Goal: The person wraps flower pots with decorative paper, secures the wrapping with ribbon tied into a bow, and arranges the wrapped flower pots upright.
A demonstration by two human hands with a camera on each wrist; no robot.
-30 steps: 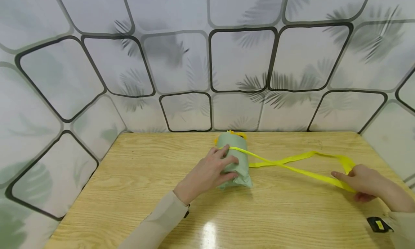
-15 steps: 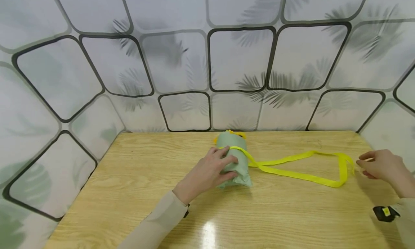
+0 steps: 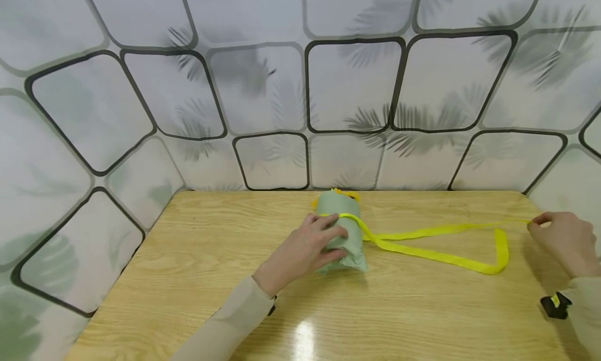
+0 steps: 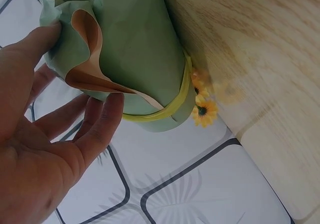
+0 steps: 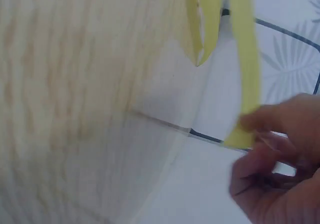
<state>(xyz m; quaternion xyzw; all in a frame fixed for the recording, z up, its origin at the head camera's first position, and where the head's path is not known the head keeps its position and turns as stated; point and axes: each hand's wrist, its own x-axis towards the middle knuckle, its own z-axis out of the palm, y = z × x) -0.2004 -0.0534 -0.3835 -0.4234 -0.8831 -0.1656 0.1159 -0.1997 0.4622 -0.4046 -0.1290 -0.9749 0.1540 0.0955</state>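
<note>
A small bouquet wrapped in pale green paper point(image 3: 335, 204) lies on the table, its yellow dark-centred flowers point(image 4: 204, 112) peeking out at the far end. My left hand point(image 3: 300, 251) holds the wrapping from the left, fingers and thumb spread across it; the left wrist view shows fingertips at the paper's folded edge, with its tan inside. A yellow ribbon point(image 3: 432, 254) passes round the wrap, crosses on its right side, and stretches over the table to the right. Between thumb and fingers my right hand point(image 3: 565, 241) pinches one end of the ribbon. The other end lies bent on the table.
The wooden table point(image 3: 211, 246) reaches back to a patterned wall covering point(image 3: 347, 89) with dark outlines and leaf shapes. A black device point(image 3: 556, 304) is worn at the right wrist.
My right hand released the ribbon, moved away to the right and slightly up, then took one end and drew it rightward. The left hand stays on the bouquet.
</note>
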